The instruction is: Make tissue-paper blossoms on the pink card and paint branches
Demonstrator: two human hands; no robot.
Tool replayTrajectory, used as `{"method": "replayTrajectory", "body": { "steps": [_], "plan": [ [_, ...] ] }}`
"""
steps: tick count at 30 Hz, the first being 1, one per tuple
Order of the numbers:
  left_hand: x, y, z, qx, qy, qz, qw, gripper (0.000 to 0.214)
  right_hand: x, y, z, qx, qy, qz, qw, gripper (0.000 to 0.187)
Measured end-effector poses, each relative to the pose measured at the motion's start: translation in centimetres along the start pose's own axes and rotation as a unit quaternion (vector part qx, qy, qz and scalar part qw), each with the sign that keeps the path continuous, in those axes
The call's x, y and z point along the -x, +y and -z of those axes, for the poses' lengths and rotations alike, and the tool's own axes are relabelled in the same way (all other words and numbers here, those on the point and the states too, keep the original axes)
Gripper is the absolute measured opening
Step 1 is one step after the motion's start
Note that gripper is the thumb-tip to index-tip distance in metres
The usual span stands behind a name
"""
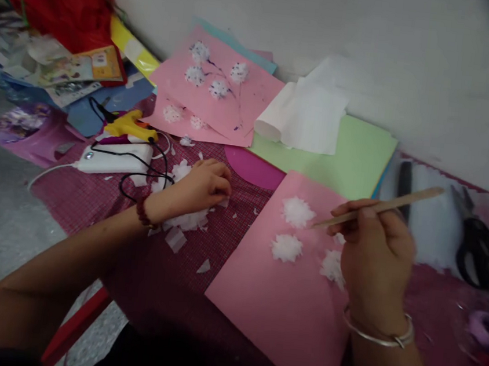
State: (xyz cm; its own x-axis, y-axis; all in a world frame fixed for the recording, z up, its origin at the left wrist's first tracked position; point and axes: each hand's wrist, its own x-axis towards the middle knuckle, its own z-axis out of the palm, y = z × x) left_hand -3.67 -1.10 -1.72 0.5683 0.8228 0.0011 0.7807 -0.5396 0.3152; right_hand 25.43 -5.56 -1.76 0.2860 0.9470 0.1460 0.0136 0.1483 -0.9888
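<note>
Along the near edge of the table (234, 234) lies a pink sheet (275, 308), its near corner reaching toward the person. On its farther half sit white paper puffs (287, 248), one partly hidden by the right hand (374, 255), which is over the sheet's right side. Those fingers are closed around a wooden stick (409, 198), its tip just beside the farthest puff. Right of the sheet lie black-handled scissors (478, 245).

To the sheet's left, the left hand (204, 187) is over white paper scraps (188, 219), its fingers curled in; whether they grip a piece I cannot tell. Farther left of the sheet are a white power strip (116, 158) and, behind it, a yellow glue gun (130, 126).

Beyond the sheet, a green sheet (357, 142) carries part of a white paper roll (273, 113). Past the sheet's far left side lie pink flower pictures (252, 108), with speckled white blooms. Behind everything beyond the sheet rises a pale wall (413, 78).
</note>
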Motion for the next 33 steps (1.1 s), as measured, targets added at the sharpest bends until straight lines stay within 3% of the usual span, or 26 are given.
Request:
{"method": "replayTrajectory", "body": {
  "steps": [5,8,13,20,23,26,33],
  "plan": [
    [0.3,0.0,0.7,0.055,-0.019,-0.04,0.998,0.019,-0.2,0.4,0.2,0.009,-0.036,-0.004,0.999,0.015],
    [0.2,0.8,1.1,0.096,-0.033,0.001,0.995,0.017,-0.1,0.5,0.3,0.028,-0.07,-0.013,0.997,0.016],
    [-1.4,4.2,1.4,0.135,0.03,0.054,0.989,0.01,0.2,0.5,0.1,0.091,-0.106,0.003,0.99,0.017],
    [-4.8,8.9,-1.4,0.17,0.061,-0.001,0.984,0.01,0.8,1.0,0.2,0.157,-0.136,0.03,0.978,0.016],
    [-5.1,9.3,-2.8,0.185,0.108,-0.018,0.977,0.011,0.9,0.8,0.4,0.178,-0.166,0.03,0.969,0.015],
    [-5.1,9.0,-3.7,0.188,0.118,-0.021,0.975,0.01,0.9,0.4,0.6,0.187,-0.174,0.036,0.966,0.016],
    [-4.8,8.1,-3.3,0.21,0.038,0.027,0.977,0.011,1.1,0.3,0.2,0.15,-0.144,0.032,0.978,0.016]
  ]
}}
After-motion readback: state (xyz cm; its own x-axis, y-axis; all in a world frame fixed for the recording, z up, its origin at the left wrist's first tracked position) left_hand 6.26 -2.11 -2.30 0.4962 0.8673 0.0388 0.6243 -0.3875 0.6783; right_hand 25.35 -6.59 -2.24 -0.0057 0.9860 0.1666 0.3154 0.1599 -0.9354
